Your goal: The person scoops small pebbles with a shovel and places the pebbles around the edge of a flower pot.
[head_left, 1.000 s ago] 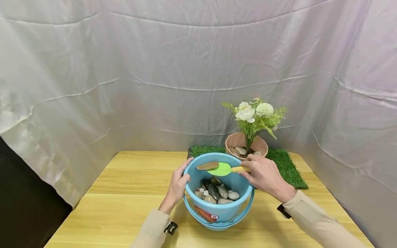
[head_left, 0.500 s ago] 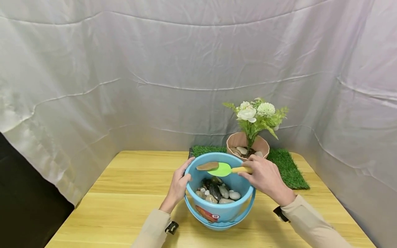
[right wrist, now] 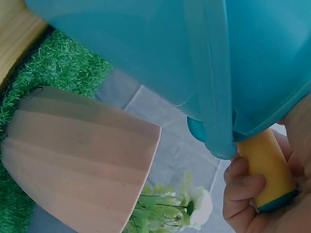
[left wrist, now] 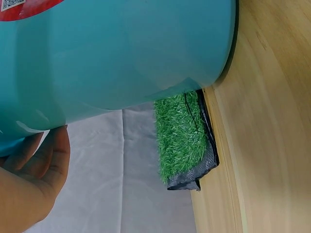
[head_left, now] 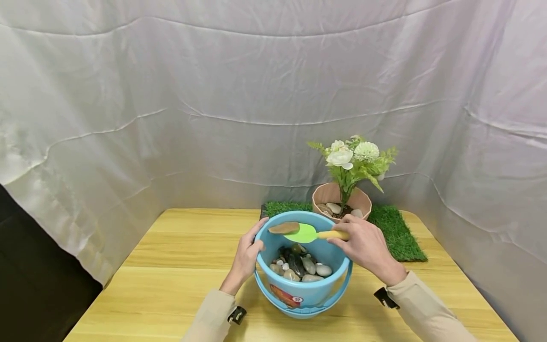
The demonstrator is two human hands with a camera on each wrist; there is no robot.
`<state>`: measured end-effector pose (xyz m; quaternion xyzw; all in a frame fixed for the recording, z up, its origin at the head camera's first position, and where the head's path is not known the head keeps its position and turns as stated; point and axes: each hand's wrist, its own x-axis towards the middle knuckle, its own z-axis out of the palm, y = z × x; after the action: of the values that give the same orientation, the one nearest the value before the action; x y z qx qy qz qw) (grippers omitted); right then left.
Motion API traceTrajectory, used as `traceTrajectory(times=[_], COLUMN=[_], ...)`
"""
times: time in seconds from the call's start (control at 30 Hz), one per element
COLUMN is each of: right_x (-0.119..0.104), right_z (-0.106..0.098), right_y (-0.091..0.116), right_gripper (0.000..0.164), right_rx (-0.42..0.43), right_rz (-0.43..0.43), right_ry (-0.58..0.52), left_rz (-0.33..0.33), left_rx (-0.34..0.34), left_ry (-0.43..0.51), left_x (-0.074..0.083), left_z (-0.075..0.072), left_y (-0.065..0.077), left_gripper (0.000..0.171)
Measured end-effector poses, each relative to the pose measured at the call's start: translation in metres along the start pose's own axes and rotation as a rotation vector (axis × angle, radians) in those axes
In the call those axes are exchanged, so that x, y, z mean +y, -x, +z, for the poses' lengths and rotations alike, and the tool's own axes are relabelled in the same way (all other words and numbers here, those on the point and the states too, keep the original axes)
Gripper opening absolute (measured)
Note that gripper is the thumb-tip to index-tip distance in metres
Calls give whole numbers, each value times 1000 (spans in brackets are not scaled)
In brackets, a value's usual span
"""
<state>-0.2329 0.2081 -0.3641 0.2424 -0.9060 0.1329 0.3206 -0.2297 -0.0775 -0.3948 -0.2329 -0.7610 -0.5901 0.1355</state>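
Note:
A light-blue bucket (head_left: 299, 297) with several stones (head_left: 295, 266) inside stands on the wooden table. My left hand (head_left: 248, 251) grips its left rim, thumb inside and fingers along the outer wall, as the left wrist view also shows. Over the bucket's mouth, my right hand (head_left: 363, 244) holds a small green trowel (head_left: 305, 233) by its yellow handle (right wrist: 267, 170). On the trowel's blade lies a flat brown stone (head_left: 284, 228), which extends past the tip near the bucket's back-left inner wall. The bucket's handle hangs down at the front.
Behind the bucket, a pink flowerpot (head_left: 326, 192) with white flowers (head_left: 352, 154), soil and a few stones stands on an artificial grass mat (head_left: 395, 235). Grey fabric (head_left: 239, 118) surrounds the table (head_left: 192, 256) at the back and sides.
The trowel with the brown stone has shifted very slightly left over the bucket. Both hands keep their grips, and the bucket stays nearly in place.

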Motion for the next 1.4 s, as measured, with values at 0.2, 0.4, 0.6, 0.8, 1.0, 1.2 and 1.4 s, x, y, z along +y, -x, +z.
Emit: traceTrajectory(times=[0.2,0.4,0.6,0.8,1.0,1.2,1.4], right_x=[2,6,10,19,34,48,62], right_z=[0,-1,-5,-13,-24,-37,-46], right_y=[1,4,6,7,10,12,15], right_gripper=[23,28,28,26,28,24,26], right_rx=[15,42,65,53,72,104,131], right_rz=[2,-3,-29,-1,24,25,77], right_ry=[-21,-33,-42,-49,-32,-15,18], left_rz=[0,5,7,6,13,25,24], left_rx=[3,3,11,13,36,60,57], left_ry=[2,4,0,3,12,14,22], left_x=[-1,-2,-2,-2,-24,-39,-39], left_z=[0,0,0,0,3,5,6], left_y=[0,-1,-1,-1,-3,-6,-5], left_gripper=[62,62,62,62,64,64,64])
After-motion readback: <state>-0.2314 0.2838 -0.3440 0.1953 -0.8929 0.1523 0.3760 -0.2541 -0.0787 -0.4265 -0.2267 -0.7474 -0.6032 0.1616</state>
